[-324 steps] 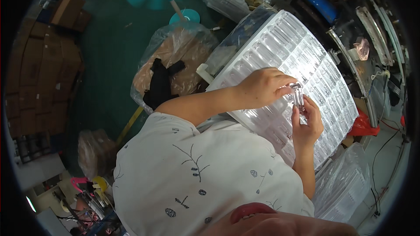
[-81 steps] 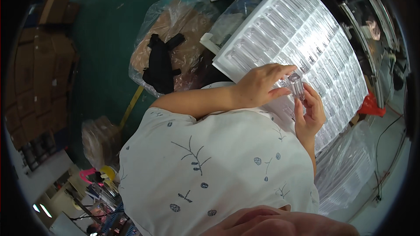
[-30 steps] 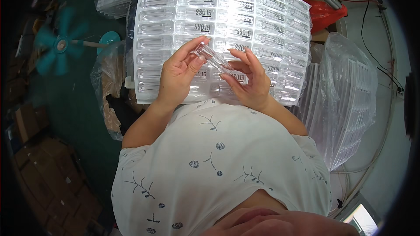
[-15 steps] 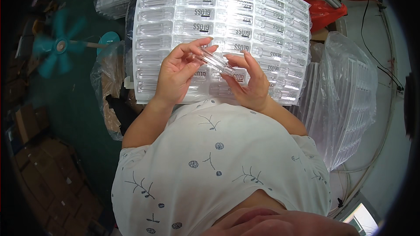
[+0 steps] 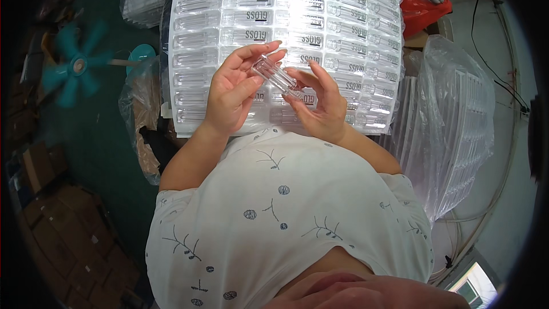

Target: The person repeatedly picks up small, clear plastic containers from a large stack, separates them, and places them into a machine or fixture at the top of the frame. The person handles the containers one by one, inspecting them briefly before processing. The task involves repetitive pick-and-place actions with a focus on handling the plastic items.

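A clear plastic tube is held slantwise above the tray, its upper end toward my left and its lower end toward my right. My left hand is closed on the upper end, thumb below and fingers curled over it. At the lower end, the fingertips and thumb of my right hand pinch the tube. Beneath both hands lies a white tray with rows of clear tubes lying flat in it, several of them with dark print. My hands hide part of the nearest rows.
To the right stand stacked trays wrapped in clear plastic, with a red bag behind them. A turquoise fan is at the left, near a plastic-wrapped carton. Cardboard boxes are piled at lower left.
The tube has tilted a little more steeply and shifted slightly left, along with my right hand. Both hands keep their hold. The tray sits slightly further left in view.
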Demonstrator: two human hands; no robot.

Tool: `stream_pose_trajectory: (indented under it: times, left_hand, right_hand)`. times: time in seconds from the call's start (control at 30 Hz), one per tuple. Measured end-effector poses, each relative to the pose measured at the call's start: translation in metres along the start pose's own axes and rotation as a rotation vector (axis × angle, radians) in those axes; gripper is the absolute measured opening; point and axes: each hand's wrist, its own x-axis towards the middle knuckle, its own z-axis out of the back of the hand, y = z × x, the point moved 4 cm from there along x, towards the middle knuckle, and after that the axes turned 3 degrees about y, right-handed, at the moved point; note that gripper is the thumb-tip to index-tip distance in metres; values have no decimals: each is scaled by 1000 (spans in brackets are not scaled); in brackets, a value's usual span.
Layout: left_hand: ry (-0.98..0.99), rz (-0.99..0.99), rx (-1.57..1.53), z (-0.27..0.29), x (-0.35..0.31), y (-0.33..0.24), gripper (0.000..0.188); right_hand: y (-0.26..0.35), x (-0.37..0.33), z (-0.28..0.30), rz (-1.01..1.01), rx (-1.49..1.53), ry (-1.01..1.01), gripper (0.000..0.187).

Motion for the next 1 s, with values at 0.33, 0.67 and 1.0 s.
stream_pose_trajectory:
  times: [0.33,0.67,1.0]
  left_hand:
    - [-8,295,26,-25,37,-5,19]
    - [-312,-547,1674,-50,249,-54,32]
    - [-268,-697,1575,-51,202,-80,36]
  right_hand:
    - [17,31,28,372,-243,144,41]
    - [-18,120,103,258,-569,-210,31]
    - [-55,209,92,450,-773,-395,30]
